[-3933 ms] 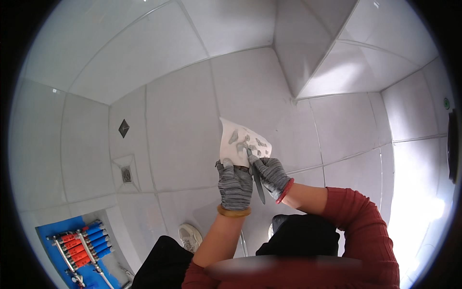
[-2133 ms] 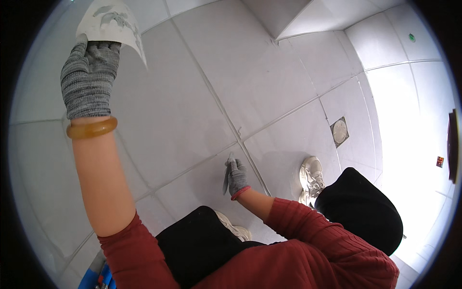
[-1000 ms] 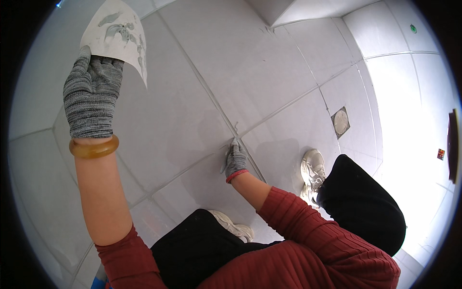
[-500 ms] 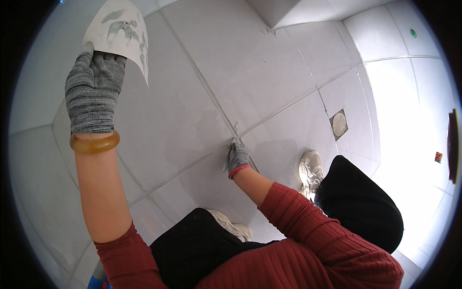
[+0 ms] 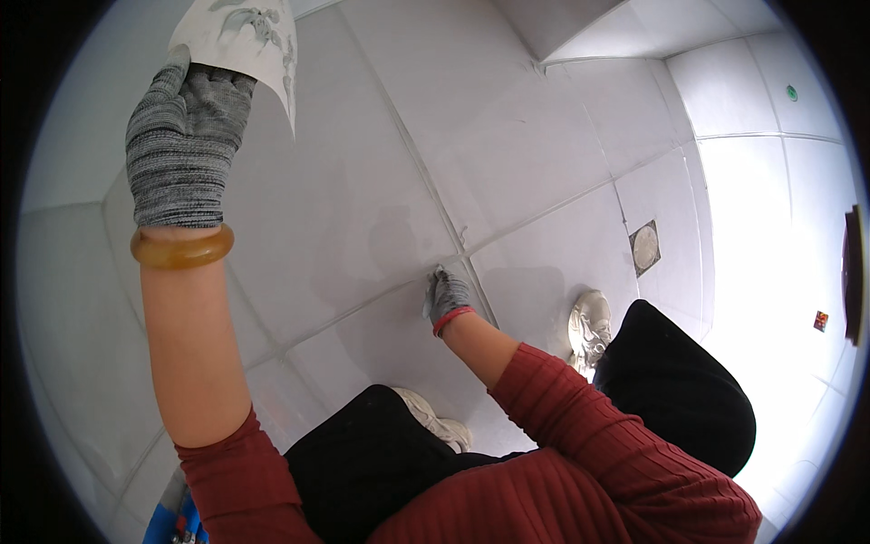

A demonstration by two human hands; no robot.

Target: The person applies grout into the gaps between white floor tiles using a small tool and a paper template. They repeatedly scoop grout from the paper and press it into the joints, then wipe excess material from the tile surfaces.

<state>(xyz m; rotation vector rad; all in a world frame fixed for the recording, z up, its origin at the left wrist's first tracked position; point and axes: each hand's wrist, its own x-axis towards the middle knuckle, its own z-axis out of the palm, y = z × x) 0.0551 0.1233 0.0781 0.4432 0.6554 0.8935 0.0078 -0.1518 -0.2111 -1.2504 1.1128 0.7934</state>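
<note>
A curved white sheet [image 5: 231, 36], smeared with grey paste, is held up at the upper left. My left hand [image 5: 188, 136], in a grey knitted glove, grips its lower edge, thumb on the front and fingers behind. Low on the tiled floor [image 5: 489, 118], my right hand [image 5: 449, 295] wears a grey glove with a red cuff. Its fingers are pinched together beside a crossing of tile joints, just left of it. Whatever may be between those fingers is hidden. Ridges of grey paste [image 5: 464, 238] stand at the crossing.
A square floor drain [image 5: 645, 248] lies to the right. My shoes [image 5: 589, 322] are on the tiles either side of my right arm. White tiled walls [image 5: 743, 199] rise at the right, and a pale block corner [image 5: 562, 27] juts in at the top. Something blue [image 5: 165, 521] sits at the lower left.
My right hand has shifted slightly left, off the joint crossing. The left hand still holds the sheet, now a little higher in view. The whole view has tilted slightly.
</note>
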